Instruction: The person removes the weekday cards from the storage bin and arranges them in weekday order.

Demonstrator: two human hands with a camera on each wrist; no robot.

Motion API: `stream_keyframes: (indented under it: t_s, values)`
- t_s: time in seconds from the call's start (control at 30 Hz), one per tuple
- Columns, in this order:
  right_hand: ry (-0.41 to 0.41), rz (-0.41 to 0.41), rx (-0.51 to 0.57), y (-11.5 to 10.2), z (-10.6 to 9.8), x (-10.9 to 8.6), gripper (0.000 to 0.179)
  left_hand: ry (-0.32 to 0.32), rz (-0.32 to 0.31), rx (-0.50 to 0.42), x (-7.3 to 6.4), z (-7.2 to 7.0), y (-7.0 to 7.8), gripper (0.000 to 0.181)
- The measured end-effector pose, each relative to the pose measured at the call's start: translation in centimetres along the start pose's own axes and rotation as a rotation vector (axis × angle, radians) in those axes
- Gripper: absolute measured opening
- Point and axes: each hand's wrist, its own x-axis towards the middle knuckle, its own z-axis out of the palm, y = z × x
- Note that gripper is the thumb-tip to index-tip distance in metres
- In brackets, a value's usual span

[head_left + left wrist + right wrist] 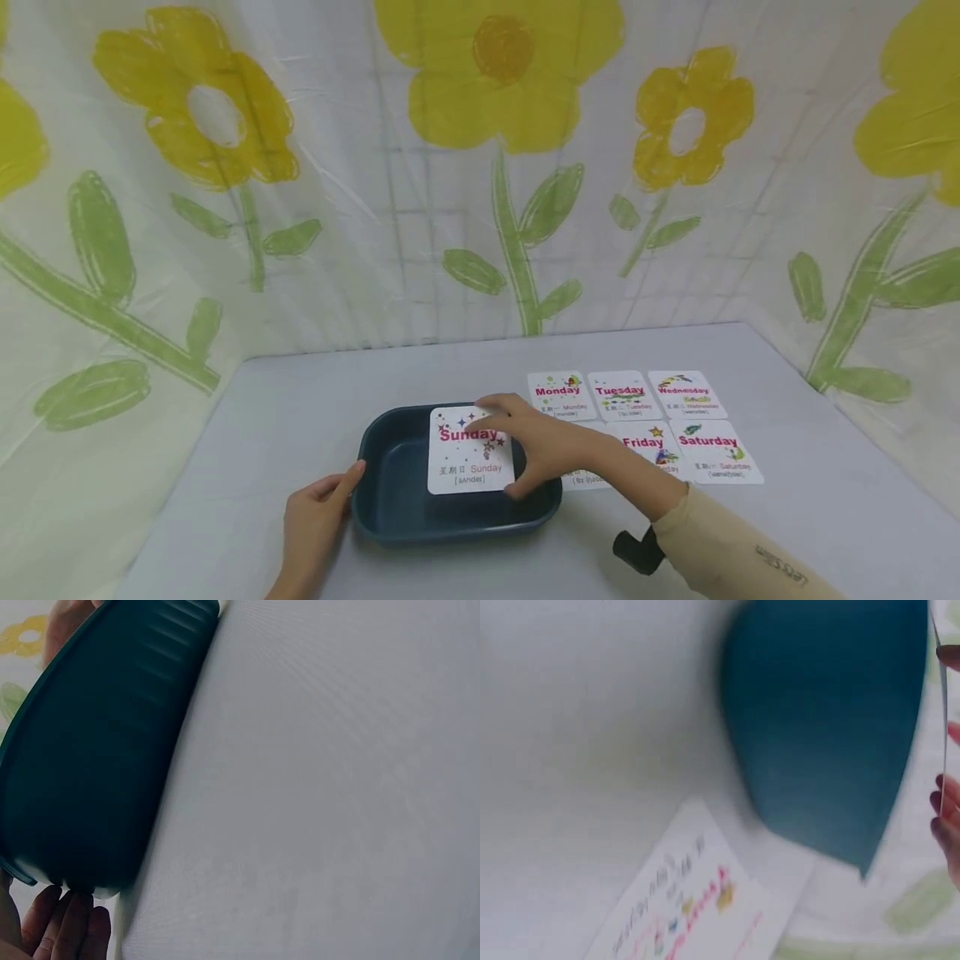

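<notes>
A white card (pixel 457 454) printed "Sunday" is held above a dark teal plastic tray (pixel 457 531) by my right hand (pixel 551 446). The thumb is at the card's lower right corner and the fingers reach its top edge. My left hand (pixel 317 510) grips the tray's left end, thumb at the rim. In the left wrist view, the left fingers (pixel 69 926) touch the tray's outer wall (pixel 90 772). The right wrist view shows the card (pixel 943 735) edge-on beside the tray (pixel 825 735).
To the right, weekday cards lie in two rows, among them Monday (pixel 558 396), Tuesday (pixel 624 396), Wednesday (pixel 686 396), Friday (pixel 660 442) and Saturday (pixel 716 450). My right arm partly covers the lower row. A flower-print curtain (pixel 337 208) hangs behind the pale table (pixel 247 467).
</notes>
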Motion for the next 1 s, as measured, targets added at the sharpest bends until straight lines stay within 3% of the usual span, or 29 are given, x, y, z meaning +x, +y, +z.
stream_keyframes:
  t_s: [0.33,0.63,0.83,1.0]
  values:
    - [0.097,0.053,0.050,2.3,-2.0,-6.0,0.082,0.007,-0.013,0.026,0.0,0.1,-0.2,0.077]
    - [0.153,0.135,-0.003,4.6,-2.7,-12.0,0.082,-0.002,-0.023,0.025,0.0,0.1,-0.3,0.079]
    - [0.146,0.142,-0.002,5.5,-2.6,-14.3,0.080,0.013,-0.020,0.022,0.0,0.1,-0.2,0.079]
    - [0.115,0.157,0.025,5.9,-1.4,-15.3,0.082,0.011,-0.010,0.026,0.1,0.3,-0.1,0.077]
